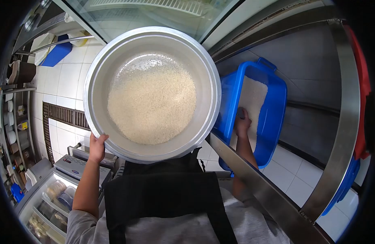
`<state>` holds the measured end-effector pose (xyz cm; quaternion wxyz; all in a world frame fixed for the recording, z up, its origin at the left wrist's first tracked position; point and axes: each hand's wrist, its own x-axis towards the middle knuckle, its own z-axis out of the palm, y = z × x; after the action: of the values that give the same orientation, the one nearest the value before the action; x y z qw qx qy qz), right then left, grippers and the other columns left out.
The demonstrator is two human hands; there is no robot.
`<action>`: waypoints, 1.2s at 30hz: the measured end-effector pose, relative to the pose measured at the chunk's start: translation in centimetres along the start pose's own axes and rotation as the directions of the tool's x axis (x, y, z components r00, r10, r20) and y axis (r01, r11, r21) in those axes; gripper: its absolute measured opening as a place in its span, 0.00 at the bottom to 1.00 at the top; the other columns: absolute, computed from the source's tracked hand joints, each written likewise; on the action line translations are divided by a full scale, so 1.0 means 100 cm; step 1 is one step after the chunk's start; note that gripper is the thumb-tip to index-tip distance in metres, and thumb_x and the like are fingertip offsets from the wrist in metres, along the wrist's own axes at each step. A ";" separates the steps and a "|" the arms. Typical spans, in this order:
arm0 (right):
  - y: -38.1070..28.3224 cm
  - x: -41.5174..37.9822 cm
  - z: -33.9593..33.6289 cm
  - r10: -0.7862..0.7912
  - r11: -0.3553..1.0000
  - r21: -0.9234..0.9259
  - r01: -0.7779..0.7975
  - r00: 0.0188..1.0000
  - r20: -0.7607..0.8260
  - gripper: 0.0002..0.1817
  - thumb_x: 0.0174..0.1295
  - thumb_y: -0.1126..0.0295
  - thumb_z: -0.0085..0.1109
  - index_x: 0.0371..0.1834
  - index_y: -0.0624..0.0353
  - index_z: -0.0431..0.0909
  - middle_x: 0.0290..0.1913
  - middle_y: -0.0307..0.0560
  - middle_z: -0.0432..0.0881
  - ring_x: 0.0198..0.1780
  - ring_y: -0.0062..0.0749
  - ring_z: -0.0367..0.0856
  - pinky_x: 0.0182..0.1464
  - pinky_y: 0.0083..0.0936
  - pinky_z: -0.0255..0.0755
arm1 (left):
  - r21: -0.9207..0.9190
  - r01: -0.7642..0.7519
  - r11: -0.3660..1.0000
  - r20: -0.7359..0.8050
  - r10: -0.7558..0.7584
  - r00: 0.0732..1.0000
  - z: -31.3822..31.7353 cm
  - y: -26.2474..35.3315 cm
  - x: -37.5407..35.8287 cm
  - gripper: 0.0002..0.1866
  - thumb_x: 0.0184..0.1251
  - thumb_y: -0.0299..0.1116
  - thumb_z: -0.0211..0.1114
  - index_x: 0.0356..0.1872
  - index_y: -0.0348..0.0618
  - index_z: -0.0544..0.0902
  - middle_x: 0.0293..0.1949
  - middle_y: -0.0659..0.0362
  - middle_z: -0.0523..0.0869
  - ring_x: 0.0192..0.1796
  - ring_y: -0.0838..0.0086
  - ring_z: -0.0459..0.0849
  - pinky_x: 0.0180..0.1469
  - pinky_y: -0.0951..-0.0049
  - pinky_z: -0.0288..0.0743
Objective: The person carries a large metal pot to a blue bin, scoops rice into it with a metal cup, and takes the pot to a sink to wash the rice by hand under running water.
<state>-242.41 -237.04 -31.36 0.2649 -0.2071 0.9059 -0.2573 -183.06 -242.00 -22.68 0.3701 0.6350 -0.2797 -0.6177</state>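
Observation:
A large round metal pot [94, 93] holds a broad bed of white rice [153, 105]. My left hand [97, 147] grips its rim at the lower left, fingers closed on the edge. To the right stands a blue plastic bin [273, 118], also with rice [253, 95] inside. My right hand [243, 124] reaches down into this bin, its fingers closed around a small grey cup-like scoop [240, 113]. Only part of the scoop shows beside the fingers.
A steel frame bar [260, 179] crosses over my right forearm, and another steel upright [346, 93] stands at right. A glass door [155, 16] is beyond the pot. A refrigerated food counter [53, 203] sits at lower left, and a floor grate [65, 116] runs across white tiles.

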 end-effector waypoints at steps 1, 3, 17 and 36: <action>0.008 0.003 -0.004 -0.006 0.899 0.431 -0.076 0.982 0.187 0.31 0.50 0.71 0.65 0.62 0.50 0.74 0.54 0.56 0.73 0.55 0.39 0.73 0.54 0.34 0.68 | -0.022 0.011 1.000 0.002 -0.011 1.000 0.001 0.000 0.000 0.26 0.54 0.20 0.56 0.58 0.39 0.70 0.48 0.56 0.80 0.50 0.70 0.79 0.55 0.69 0.72; 0.027 0.002 -0.017 -0.033 0.921 0.388 -0.035 0.985 0.168 0.27 0.54 0.67 0.61 0.61 0.56 0.74 0.42 0.44 0.79 0.42 0.28 0.79 0.41 0.25 0.72 | -0.018 0.016 1.000 0.011 -0.016 1.000 -0.001 -0.002 0.001 0.26 0.54 0.19 0.56 0.58 0.39 0.70 0.48 0.57 0.80 0.50 0.70 0.79 0.55 0.69 0.72; 0.027 -0.018 -0.097 -0.011 0.306 0.905 -0.294 0.950 0.313 0.32 0.66 0.46 0.50 0.68 0.51 0.63 0.65 0.44 0.70 0.63 0.42 0.69 0.64 0.47 0.63 | -0.004 0.009 1.000 0.003 -0.009 1.000 0.003 0.003 -0.001 0.25 0.54 0.21 0.56 0.58 0.38 0.70 0.48 0.56 0.80 0.49 0.69 0.79 0.56 0.69 0.71; -0.210 -0.135 -0.092 -0.879 -0.105 -0.057 0.993 -0.119 -0.462 0.33 0.59 0.41 0.55 0.64 0.41 0.60 0.66 0.62 0.56 0.66 0.61 0.61 0.65 0.50 0.65 | 0.016 0.002 1.000 -0.015 -0.002 1.000 0.000 -0.001 0.000 0.26 0.54 0.20 0.57 0.58 0.38 0.70 0.49 0.55 0.81 0.50 0.69 0.79 0.56 0.69 0.72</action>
<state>-232.30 -243.28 -7.53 -0.1463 -0.7029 0.4403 -0.5392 -183.11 -241.94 -22.81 0.3663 0.6429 -0.2813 -0.6111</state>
